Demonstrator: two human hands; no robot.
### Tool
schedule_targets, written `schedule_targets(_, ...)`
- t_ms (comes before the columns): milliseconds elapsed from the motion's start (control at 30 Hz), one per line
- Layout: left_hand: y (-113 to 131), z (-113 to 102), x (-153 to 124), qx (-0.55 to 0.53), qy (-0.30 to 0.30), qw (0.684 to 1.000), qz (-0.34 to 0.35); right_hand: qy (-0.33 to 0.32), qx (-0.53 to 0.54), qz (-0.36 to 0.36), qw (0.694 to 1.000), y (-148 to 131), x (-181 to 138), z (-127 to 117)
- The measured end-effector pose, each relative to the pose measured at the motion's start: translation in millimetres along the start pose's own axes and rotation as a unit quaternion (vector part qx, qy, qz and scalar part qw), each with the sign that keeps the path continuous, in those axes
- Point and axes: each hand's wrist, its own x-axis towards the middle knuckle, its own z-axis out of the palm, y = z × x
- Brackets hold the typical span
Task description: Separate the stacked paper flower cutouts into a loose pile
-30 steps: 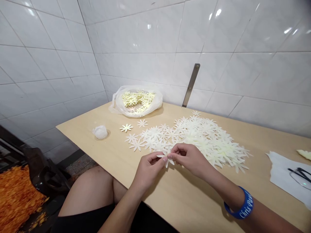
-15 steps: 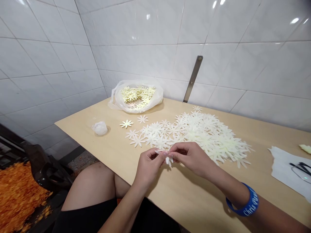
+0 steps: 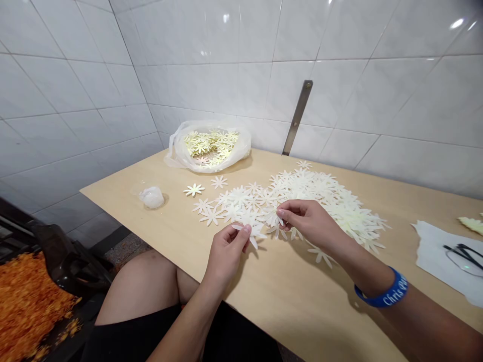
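Observation:
My left hand (image 3: 226, 254) is closed, pinching a white flower-shaped petal piece (image 3: 254, 233) between thumb and fingers above the table's near side. Just to its right, my right hand (image 3: 313, 221) pinches a second pale petal piece (image 3: 270, 215) at the near edge of a big heap of petal pieces (image 3: 313, 188). The two hands are apart. Beneath my right wrist a loose petal piece (image 3: 320, 254) lies on the tabletop. A blue wristband (image 3: 385, 291) circles my right wrist.
An open plastic bag (image 3: 173, 157) of yellowish petal pieces stands at the back, against the tiled wall. A white lump in clear plastic (image 3: 152, 197) sits on the left of the wooden table (image 3: 264, 296). Glasses (image 3: 466, 256) rest on white paper (image 3: 428, 251) at the right.
My hands, which were together on the same small white piece, have separated. The right hand has moved up and right to a petal piece at the heap; the left still holds its own.

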Motion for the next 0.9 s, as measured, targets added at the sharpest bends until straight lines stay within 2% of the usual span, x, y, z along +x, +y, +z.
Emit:
schedule_targets(100, 5.3, 3.4, 7.1, 0.052, 0.009, 0.999, 0.001, -0.011, 0.037, 0.008, 0.999, -0.5, 1.6, -4.1)
schedule_targets(233, 18.0, 8.4, 13.7, 0.139, 0.078, 0.977, 0.139, -0.014, 0.075, 0.021, 0.997, -1.4, 0.3, -3.1)
schedule_targets(300, 21.9, 11.2, 12.0, 0.16, 0.082, 0.967, 0.183, -0.016, 0.078, 0.018, 0.997, -1.8, -1.1, -1.8)
schedule_targets(367, 23.2, 14.4, 8.6, 0.142, 0.04, 0.975, 0.168, -0.028, 0.075, 0.01, 0.997, -2.2, -2.1, -0.7)
schedule_targets(467, 23.1, 18.3, 5.5, 0.096, -0.011, 0.989, 0.11, -0.044, 0.066, -0.009, 0.997, -2.4, -2.7, 1.3)
schedule_targets(767, 20.3, 14.1, 11.8, 0.059, -0.02, 0.997, 0.051, -0.016, 0.005, -0.032, 0.999, -0.2, -4.6, 9.5)
schedule_targets(900, 21.0, 10.5, 13.0, 0.036, -0.032, 0.999, 0.009, -0.033, 0.019, -0.033, 0.999, 1.4, -5.8, 11.3)
